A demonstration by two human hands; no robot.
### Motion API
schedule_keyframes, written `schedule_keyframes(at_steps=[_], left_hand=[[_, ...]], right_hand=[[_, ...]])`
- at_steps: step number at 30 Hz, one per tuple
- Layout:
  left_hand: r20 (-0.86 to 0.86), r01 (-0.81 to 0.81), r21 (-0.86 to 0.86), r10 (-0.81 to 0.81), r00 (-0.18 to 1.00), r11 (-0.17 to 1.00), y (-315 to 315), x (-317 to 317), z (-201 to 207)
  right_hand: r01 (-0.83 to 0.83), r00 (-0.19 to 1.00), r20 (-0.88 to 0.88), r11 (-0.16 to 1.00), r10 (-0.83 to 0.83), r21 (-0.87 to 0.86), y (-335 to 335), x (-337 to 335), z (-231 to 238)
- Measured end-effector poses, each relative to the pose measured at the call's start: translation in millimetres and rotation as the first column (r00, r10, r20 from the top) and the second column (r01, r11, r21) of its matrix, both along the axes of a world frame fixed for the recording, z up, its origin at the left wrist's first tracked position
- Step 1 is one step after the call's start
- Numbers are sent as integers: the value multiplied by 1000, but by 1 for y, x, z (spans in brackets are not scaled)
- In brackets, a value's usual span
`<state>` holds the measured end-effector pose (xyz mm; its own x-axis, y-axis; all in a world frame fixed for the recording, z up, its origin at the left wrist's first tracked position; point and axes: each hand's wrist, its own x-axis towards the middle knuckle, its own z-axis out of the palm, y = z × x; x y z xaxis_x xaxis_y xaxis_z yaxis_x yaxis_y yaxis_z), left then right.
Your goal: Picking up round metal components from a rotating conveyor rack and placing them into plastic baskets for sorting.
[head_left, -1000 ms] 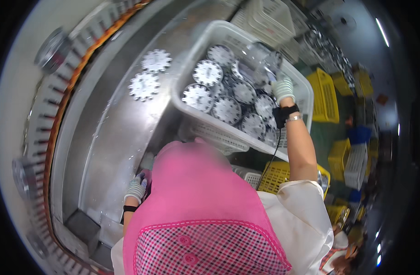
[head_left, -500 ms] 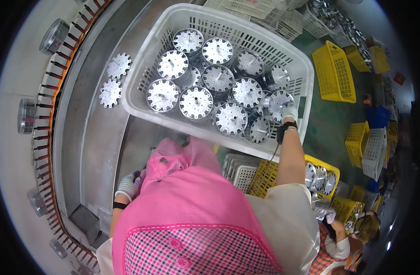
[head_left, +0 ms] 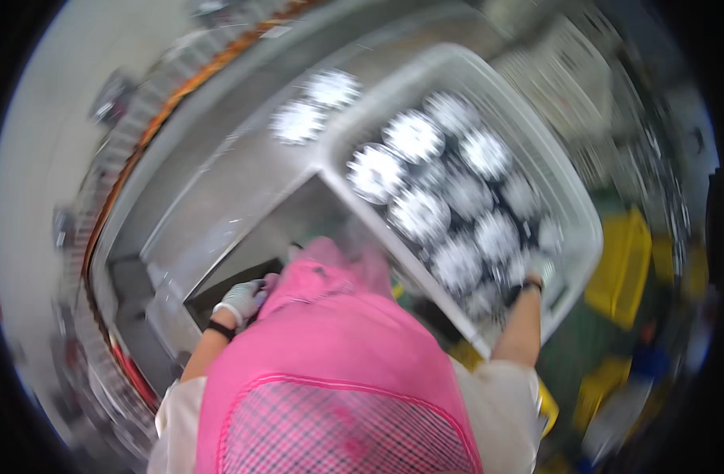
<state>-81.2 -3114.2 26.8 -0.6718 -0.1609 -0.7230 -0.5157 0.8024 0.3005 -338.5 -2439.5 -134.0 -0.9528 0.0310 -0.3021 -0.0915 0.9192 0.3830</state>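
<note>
My right hand (head_left: 542, 270), in a pale striped glove, reaches into the right end of a large white basket (head_left: 589, 229). It is at the edge of the silvery metal parts there; blur hides its fingers and any grip. The basket holds several round drum-like parts, such as one metal drum with a toothed top plate (head_left: 419, 215). My left hand (head_left: 242, 300), also gloved, is low beside the pink apron (head_left: 330, 332), next to the dark opening at the metal bench; its fingers are partly hidden and I cannot make out anything in them.
Two toothed metal discs (head_left: 297, 122) lie on the steel bench (head_left: 220, 170) left of the basket. A curved line with an orange edge (head_left: 152, 118) runs along the far left. Yellow crates (head_left: 621, 268) stand on the green floor at right.
The whole view has turned, so the basket and bench now appear tilted and farther right. My right hand remains at the basket's right end, my left beside the apron.
</note>
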Motion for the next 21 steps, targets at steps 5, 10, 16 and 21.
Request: schedule_keyframes(at_steps=[5,10,16,21], left_hand=[[36,-17,34,15,999,999,-35,-12,2],[-81,-266,19,267,960,964,-95,39,-19],[-134,-625,-87,612,779,776,-129,133,-13],[-42,-752,-199,761,647,628,-112,196,-28]], right_hand=[[83,823,-369,733,-433,-675,-173,-104,79],[-213,977,-211,344,43,-915,-482,-155,178],[-303,906,-323,-112,273,-946,-755,-221,148],[-460,886,-398,338,240,-821,-887,-281,135]])
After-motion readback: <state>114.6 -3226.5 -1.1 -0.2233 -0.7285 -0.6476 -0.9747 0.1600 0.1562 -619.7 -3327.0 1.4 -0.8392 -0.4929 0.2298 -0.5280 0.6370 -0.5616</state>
